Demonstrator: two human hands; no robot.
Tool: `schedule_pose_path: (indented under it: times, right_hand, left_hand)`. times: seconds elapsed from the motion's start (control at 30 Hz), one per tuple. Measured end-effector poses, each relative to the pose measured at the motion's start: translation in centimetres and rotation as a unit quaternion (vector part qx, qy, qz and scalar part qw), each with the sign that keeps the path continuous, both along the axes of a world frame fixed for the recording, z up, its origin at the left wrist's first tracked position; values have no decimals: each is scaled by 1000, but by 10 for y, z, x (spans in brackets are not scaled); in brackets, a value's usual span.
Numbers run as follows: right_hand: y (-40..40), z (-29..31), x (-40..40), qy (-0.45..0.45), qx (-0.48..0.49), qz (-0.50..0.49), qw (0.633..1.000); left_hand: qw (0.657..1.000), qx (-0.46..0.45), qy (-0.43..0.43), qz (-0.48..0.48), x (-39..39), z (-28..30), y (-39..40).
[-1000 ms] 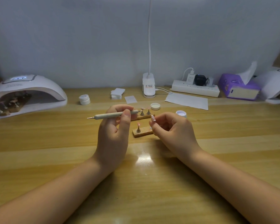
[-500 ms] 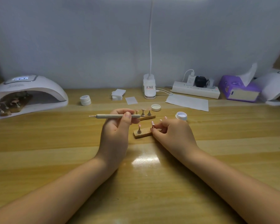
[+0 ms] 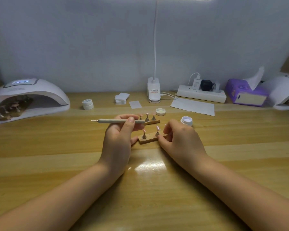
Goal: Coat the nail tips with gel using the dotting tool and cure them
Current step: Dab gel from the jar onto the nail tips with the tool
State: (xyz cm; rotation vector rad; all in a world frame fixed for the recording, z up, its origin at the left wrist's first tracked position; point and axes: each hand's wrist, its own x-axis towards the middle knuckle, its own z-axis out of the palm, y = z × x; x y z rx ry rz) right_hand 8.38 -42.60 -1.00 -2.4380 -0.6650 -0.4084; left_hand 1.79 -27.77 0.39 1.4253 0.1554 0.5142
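Note:
My left hand (image 3: 119, 139) holds the dotting tool (image 3: 113, 121) level, its metal point aimed left. A small wooden holder (image 3: 149, 138) lies between my hands with two metal stands, each carrying a pink nail tip (image 3: 157, 128). My right hand (image 3: 180, 139) rests its fingertips on the holder's right end, beside the right stand. A second wooden holder (image 3: 153, 122) with three stands lies just behind. The open gel jar (image 3: 186, 121) stands behind my right hand, its lid (image 3: 160, 112) further back. The curing lamp (image 3: 27, 99) at far left is lit, with holders inside.
A closed white jar (image 3: 88, 104), a stack of white pads (image 3: 121, 98) and a paper sheet (image 3: 193, 106) lie toward the back. A desk lamp base (image 3: 154, 90), power strip (image 3: 201, 95), purple tissue box (image 3: 246, 93) and second lamp (image 3: 285, 92) line the wall.
My right hand came down from mid-air and set a nail tip stand on the near holder's right end. My left hand kept the dotting tool almost still.

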Motion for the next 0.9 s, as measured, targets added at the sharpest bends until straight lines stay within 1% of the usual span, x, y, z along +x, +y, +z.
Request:
schedule_pose_path:
  times: [0.2,0.7,0.9]
  right_hand:
    - [2,-2,-7,-25,-4,19,999]
    - [7,-3,0,22,-49,31,998]
    - [8,-3,-4,-14,-53,46,997]
  left_hand:
    - [1000,-11,0,-14,1,-2,0]
    - [999,-23,-11,-37,4,-6,0]
    - [999,-14,-9,-28,4,-6,1]
